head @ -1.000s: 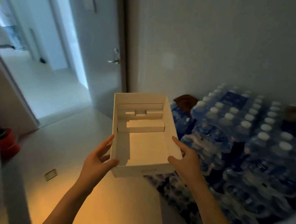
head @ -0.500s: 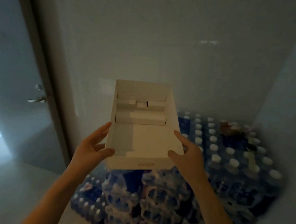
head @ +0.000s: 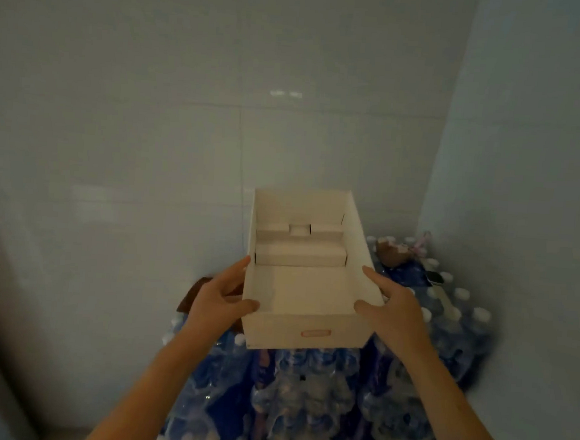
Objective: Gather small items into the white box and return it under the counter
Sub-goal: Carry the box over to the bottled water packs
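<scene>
I hold an open white cardboard box in the air with both hands, above stacked packs of water bottles. My left hand grips its left wall near the front corner, thumb over the rim. My right hand grips the right wall the same way. Inside the box only white cardboard dividers show at the far end; its floor is bare. A small red-outlined slot marks the box's front face.
Shrink-wrapped packs of water bottles fill the corner below the box. A brown object and a dark flat object lie on the packs at the right. A tiled wall stands ahead, another wall at right.
My view has swung right, away from the door and hallway, into the corner. The box stays gripped in both hands and now hangs over the bottle packs.
</scene>
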`<state>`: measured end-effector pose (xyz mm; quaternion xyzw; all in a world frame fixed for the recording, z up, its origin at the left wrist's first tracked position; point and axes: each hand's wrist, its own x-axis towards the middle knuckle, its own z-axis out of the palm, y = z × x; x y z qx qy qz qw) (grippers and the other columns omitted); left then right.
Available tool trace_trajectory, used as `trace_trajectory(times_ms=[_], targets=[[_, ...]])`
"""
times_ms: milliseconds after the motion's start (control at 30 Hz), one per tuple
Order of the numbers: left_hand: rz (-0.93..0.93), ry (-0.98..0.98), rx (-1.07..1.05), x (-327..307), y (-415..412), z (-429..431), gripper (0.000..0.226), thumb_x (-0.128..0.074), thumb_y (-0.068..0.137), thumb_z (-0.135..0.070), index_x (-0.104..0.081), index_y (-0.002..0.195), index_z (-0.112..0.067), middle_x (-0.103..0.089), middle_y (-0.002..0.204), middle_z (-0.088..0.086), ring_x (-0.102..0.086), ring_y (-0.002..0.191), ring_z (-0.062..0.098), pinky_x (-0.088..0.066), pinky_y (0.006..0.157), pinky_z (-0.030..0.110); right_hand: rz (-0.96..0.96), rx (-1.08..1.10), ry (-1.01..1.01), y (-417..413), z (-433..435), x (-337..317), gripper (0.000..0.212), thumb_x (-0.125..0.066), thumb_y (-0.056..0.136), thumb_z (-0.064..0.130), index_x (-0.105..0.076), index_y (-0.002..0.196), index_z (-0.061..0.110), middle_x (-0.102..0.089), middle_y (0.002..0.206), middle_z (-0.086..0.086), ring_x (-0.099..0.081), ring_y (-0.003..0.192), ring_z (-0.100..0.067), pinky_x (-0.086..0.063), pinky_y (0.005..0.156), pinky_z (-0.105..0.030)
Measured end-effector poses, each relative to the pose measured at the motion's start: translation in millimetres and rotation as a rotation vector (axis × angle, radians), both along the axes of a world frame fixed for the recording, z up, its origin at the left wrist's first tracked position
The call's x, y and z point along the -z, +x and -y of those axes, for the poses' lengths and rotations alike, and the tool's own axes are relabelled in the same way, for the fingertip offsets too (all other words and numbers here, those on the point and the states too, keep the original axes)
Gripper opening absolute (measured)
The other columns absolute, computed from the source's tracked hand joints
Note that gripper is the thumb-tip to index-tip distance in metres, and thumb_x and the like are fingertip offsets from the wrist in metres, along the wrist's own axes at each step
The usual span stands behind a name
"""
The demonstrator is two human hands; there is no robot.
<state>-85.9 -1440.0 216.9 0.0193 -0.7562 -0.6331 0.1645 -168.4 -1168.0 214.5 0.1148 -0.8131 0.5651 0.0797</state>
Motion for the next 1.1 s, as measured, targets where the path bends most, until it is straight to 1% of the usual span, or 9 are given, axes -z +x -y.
trace_trajectory(times_ms=[100,200,267,433,567,700,833,967,1100], targets=[[0.038,0.014,0.014,-1,-18,6,0.073,-0.071,0.075,0.002,-0.058,0.109,-0.061,-0.07,0.113,-0.013,-0.065,0.105,0.012,-0.055,0.089,0.043,0.025,0.025,-0.005,-9,1,0,0.063,-0.073,0.077,0.015,-0.051,0.134,0.03,-0.064,0.119,0.004,-0.062,0.097,-0.01,-0.056,0.079,-0.03],[0.042,-0.015,-0.001,-7,-36,10,0.072,-0.073,0.074,0.0,-0.056,0.111,-0.059,-0.07,0.112,-0.011,-0.066,0.102,0.012,-0.056,0.086,0.04,0.034,0.052,0.031,-23,2,-5,0.063,-0.073,0.076,0.018,-0.052,0.134,0.03,-0.064,0.116,0.004,-0.062,0.093,-0.009,-0.055,0.072,-0.025],[0.041,-0.037,0.008,-9,-45,11,0.069,-0.073,0.076,-0.003,-0.053,0.122,-0.05,-0.066,0.119,-0.01,-0.064,0.106,0.011,-0.057,0.086,0.035,0.042,0.07,0.037,-33,2,-7,0.061,-0.073,0.076,0.021,-0.053,0.133,0.031,-0.064,0.112,0.006,-0.063,0.089,-0.007,-0.055,0.07,-0.026],[0.033,-0.065,-0.08,-9,-61,12,0.052,-0.071,0.083,-0.022,-0.054,0.131,-0.033,-0.064,0.122,-0.006,-0.062,0.11,0.015,-0.053,0.093,0.042,0.018,0.087,-0.017,-53,8,-7,0.055,-0.071,0.076,0.033,-0.056,0.129,0.037,-0.059,0.112,0.012,-0.062,0.08,0.002,-0.048,0.053,-0.012],[0.044,-0.054,-0.109,-9,-75,13,0.044,-0.069,0.083,-0.034,-0.059,0.126,-0.033,-0.068,0.117,-0.005,-0.065,0.104,0.014,-0.055,0.09,0.043,0.017,0.091,-0.059,-72,16,-7,0.054,-0.071,0.08,0.034,-0.055,0.132,0.032,-0.058,0.119,0.008,-0.06,0.091,-0.004,-0.05,0.061,-0.016],[0.042,-0.075,-0.128,-7,-83,16,0.039,-0.069,0.083,-0.038,-0.061,0.121,-0.039,-0.07,0.111,-0.011,-0.065,0.1,0.011,-0.055,0.089,0.043,-0.015,0.097,-0.041,-80,17,-4,0.055,-0.07,0.08,0.037,-0.054,0.132,0.032,-0.056,0.117,0.011,-0.058,0.089,0.0,-0.048,0.06,-0.013],[0.033,-0.079,-0.131,-4,-86,18,0.033,-0.069,0.081,-0.041,-0.062,0.113,-0.048,-0.07,0.108,-0.014,-0.066,0.099,0.009,-0.056,0.088,0.042,-0.039,0.111,-0.034,-86,16,-1,0.054,-0.071,0.08,0.036,-0.056,0.131,0.029,-0.057,0.124,0.007,-0.059,0.101,-0.011,-0.054,0.078,-0.029],[0.03,-0.099,-0.129,-6,-91,19,0.031,-0.068,0.079,-0.045,-0.061,0.108,-0.052,-0.07,0.11,-0.013,-0.065,0.1,0.01,-0.055,0.089,0.043,-0.055,0.106,-0.028,-91,16,0,0.051,-0.07,0.081,0.036,-0.057,0.13,0.03,-0.057,0.128,0.006,-0.057,0.105,-0.012,-0.05,0.077,-0.023],[0.016,-0.113,-0.136,-7,-99,20,0.035,-0.069,0.082,-0.04,-0.06,0.116,-0.045,-0.069,0.111,-0.011,-0.065,0.101,0.01,-0.055,0.089,0.044,-0.05,0.104,-0.019,-99,19,-1,0.05,-0.069,0.081,0.038,-0.057,0.129,0.032,-0.057,0.121,0.009,-0.056,0.09,0.0,-0.046,0.063,-0.013]])
